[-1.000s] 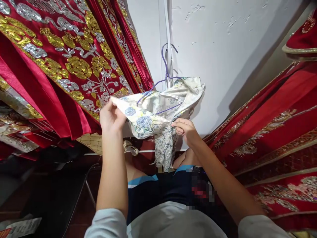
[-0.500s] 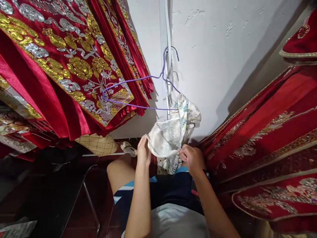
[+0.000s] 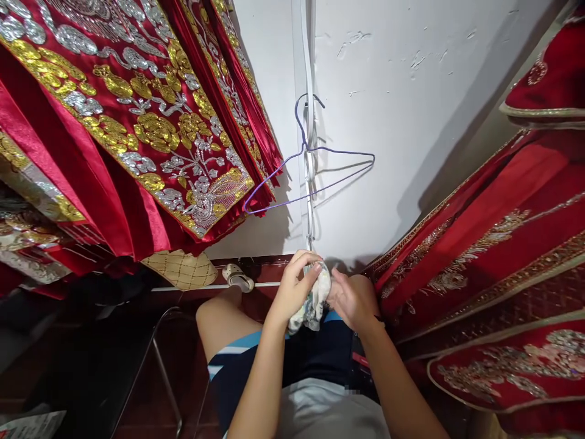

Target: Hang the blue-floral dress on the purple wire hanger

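A bunched white patterned cloth [image 3: 315,302] is between my two hands, above my lap. My left hand [image 3: 297,285] grips it from the left, its thumb across the upper part. At the cloth's right side, my right hand [image 3: 346,297] has its fingers extended and apart, close against the fabric; whether it touches is hard to tell. A bare purple wire hanger [image 3: 340,150] hangs from a white strap [image 3: 303,36] on the wall, above my hands.
Red garments with gold and silver sequins [image 3: 155,131] hang at the left, and more red embroidered garments [image 3: 479,244] at the right. A black chair [image 3: 98,360] stands at lower left. A light clog [image 3: 238,278] lies on the floor near the wall.
The cloth has come off the hanger and is now bunched up lower down. My left hand has moved right, my right hand has opened, and the hanger has swung round.
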A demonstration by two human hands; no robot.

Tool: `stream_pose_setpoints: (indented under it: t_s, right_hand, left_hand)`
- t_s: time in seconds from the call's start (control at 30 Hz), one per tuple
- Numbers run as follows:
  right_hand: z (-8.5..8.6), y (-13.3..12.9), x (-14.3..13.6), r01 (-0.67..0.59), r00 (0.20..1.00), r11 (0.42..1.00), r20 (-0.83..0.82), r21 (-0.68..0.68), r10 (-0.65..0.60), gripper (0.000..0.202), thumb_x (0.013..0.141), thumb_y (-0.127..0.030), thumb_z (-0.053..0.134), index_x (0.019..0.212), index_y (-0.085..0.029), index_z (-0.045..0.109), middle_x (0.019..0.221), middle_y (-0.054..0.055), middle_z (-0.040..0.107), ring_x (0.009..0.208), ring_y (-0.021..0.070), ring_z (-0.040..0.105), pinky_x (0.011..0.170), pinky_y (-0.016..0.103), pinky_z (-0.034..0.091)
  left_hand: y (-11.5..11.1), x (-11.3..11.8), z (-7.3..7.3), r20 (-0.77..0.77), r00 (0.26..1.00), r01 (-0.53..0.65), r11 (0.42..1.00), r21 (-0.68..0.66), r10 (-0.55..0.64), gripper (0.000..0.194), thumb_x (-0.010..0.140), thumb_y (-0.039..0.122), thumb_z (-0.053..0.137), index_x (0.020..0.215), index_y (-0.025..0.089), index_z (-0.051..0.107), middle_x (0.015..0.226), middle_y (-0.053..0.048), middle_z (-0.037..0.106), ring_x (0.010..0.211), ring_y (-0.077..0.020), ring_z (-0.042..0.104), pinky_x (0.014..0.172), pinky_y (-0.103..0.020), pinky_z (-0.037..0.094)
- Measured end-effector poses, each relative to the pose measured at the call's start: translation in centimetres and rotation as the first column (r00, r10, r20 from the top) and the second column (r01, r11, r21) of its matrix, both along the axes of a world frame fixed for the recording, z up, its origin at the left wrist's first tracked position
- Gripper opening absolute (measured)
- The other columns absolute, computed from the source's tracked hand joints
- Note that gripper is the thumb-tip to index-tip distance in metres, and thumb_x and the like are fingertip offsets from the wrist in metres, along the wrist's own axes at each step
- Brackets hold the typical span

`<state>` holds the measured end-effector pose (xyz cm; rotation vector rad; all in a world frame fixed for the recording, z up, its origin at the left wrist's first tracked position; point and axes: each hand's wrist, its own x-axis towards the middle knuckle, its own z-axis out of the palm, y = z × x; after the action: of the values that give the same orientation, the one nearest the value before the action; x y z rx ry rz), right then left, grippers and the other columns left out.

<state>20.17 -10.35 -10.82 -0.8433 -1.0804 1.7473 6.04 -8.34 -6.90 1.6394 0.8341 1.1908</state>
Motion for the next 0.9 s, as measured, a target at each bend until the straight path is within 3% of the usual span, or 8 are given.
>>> stream_pose_setpoints:
  t_s: [0.1,0.2,0.3,0.47,0.53,0.6,0.73,0.9]
  right_hand:
    - [1.0,0.3,0.6,-0.144,0.988,0.989,-0.053,-0.018,0.143,0.063,0.079,-0.081,0.052,0.092,-0.023,0.072,0.069,0.007,0.068,0.079,0.0274,0.069,0.068,0.036,0.053]
    - [3.2,1.3,2.5,-0.229,0.971,0.971,0.084,0.068,0.223,0.040,0.067,-0.054,0.082,0.084,-0.019,0.071,0.070,0.004,0.068,0.072,0.0245,0.067,0.068,0.034,0.054]
    - [6.3,3.1,4.6,-0.138,0.934,0.973,0.352,0.184,0.065,0.022,0.064,-0.028,0.083,0.074,-0.018,0.067,0.064,0.001,0.064,0.059,0.0185,0.061,0.057,0.029,0.049]
    - [10.3,8.9,6.2,0.116,0.795,0.819,0.442,0.562,-0.416,0.026,0.065,-0.011,0.071,0.089,-0.020,0.071,0.081,0.002,0.071,0.067,0.0180,0.061,0.055,0.026,0.044]
    - [10.8,12.0,6.0,0.150,0.780,0.722,0.368,0.675,-0.506,0.039,0.066,-0.011,0.070,0.104,-0.021,0.074,0.103,0.006,0.073,0.087,0.0218,0.065,0.070,0.030,0.050]
    - [10.6,14.8,5.4,0.152,0.785,0.741,0.376,0.654,-0.493,0.035,0.067,-0.014,0.071,0.102,-0.019,0.075,0.100,0.006,0.074,0.090,0.0226,0.064,0.078,0.033,0.050]
    - [9.3,17.5,4.4,0.225,0.779,0.841,0.428,0.492,-0.458,0.005,0.071,-0.022,0.070,0.070,-0.017,0.070,0.071,0.003,0.068,0.074,0.0200,0.061,0.073,0.033,0.049]
    - [8.5,15.8,6.2,0.309,0.755,0.721,0.301,0.620,-0.582,0.013,0.072,-0.030,0.074,0.076,-0.018,0.072,0.077,0.004,0.072,0.081,0.0226,0.065,0.077,0.034,0.050]
  left_hand:
    - [0.3,-1.7,-1.8,-0.026,0.991,0.123,0.978,-0.171,-0.130,0.037,0.099,0.054,0.048,0.118,0.027,0.064,0.119,-0.008,0.063,0.115,-0.0249,0.057,0.103,-0.035,0.044]
    - [0.5,-4.3,-3.6,-0.196,0.932,0.249,0.929,-0.273,-0.307,0.045,0.096,0.061,0.048,0.096,0.021,0.068,0.095,-0.006,0.066,0.093,-0.0235,0.060,0.087,-0.033,0.047]
    - [1.2,-8.0,-3.8,-0.429,0.870,0.140,0.956,-0.259,-0.244,0.046,0.093,0.058,0.055,0.078,0.016,0.064,0.074,-0.001,0.061,0.071,-0.0181,0.052,0.067,-0.028,0.042]
    - [3.0,-13.9,-0.4,-0.679,0.728,-0.089,0.995,0.048,0.098,0.049,0.092,0.052,0.058,0.059,0.016,0.059,0.060,0.000,0.054,0.060,-0.0153,0.045,0.060,-0.026,0.034]
    - [3.6,-15.1,1.3,-0.682,0.699,-0.125,0.975,0.182,0.217,0.048,0.091,0.049,0.060,0.055,0.018,0.056,0.057,-0.001,0.053,0.059,-0.0161,0.046,0.061,-0.026,0.035]
    - [4.2,-15.6,2.8,-0.641,0.715,-0.145,0.956,0.254,0.279,0.045,0.088,0.046,0.065,0.053,0.020,0.057,0.057,-0.002,0.058,0.061,-0.0185,0.050,0.065,-0.026,0.039]
    - [5.6,-15.8,4.7,-0.575,0.757,-0.265,0.950,0.164,0.310,0.031,0.081,0.043,0.073,0.059,0.022,0.068,0.084,-0.009,0.077,0.087,-0.0305,0.069,0.082,-0.031,0.049]
    - [6.2,-14.8,5.3,-0.310,0.881,-0.375,0.927,0.004,0.358,0.013,0.076,0.033,0.078,0.076,0.020,0.078,0.118,-0.011,0.075,0.133,-0.0361,0.055,0.116,-0.038,0.036]
